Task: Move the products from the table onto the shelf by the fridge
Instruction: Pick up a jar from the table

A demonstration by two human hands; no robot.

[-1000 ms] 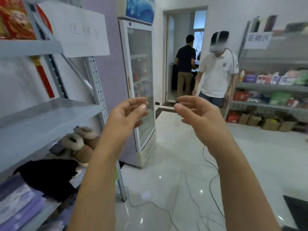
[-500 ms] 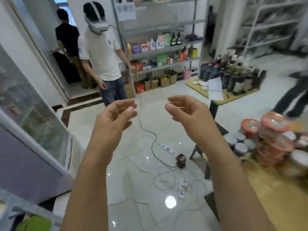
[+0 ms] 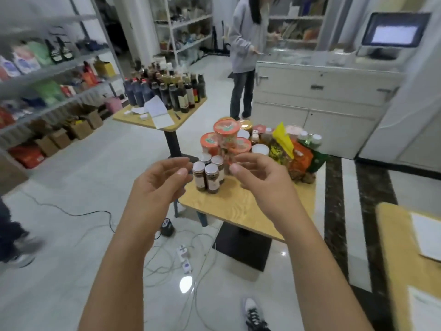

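A person's two bare forearms reach forward from the bottom of the view, seen from a camera worn on the head. Below them, on the glossy white floor, lie tangled cables (image 3: 152,266), a power strip (image 3: 185,259) and the toe of a sneaker (image 3: 254,315).

The left hand (image 3: 158,185) and right hand (image 3: 259,180) are raised side by side, apart, both empty, with fingers loosely curled and thumbs toward each other. The posture looks like readiness to pick something up, not a hold on anything.

Just beyond the hands stands a small wooden table (image 3: 238,204) on a black pedestal. The products wait on its far half. Nearest the hands is a tight cluster of small jars (image 3: 211,174) with pale lids and dark contents. Behind them, tubs with orange lids (image 3: 225,137) are stacked in a pyramid, likely to save space. To the right lie colourful snack bags (image 3: 292,151), and more jars sit behind.

The shelf by the fridge is not in view, so nothing seen here has reached it yet.

Farther off, a second table (image 3: 143,118) holds dark bottles (image 3: 167,91) and papers. Metal shelves (image 3: 47,70) of goods line the left wall. At the back a person in a grey top (image 3: 245,44) stands by a white counter (image 3: 322,91) that carries a screen (image 3: 393,32)
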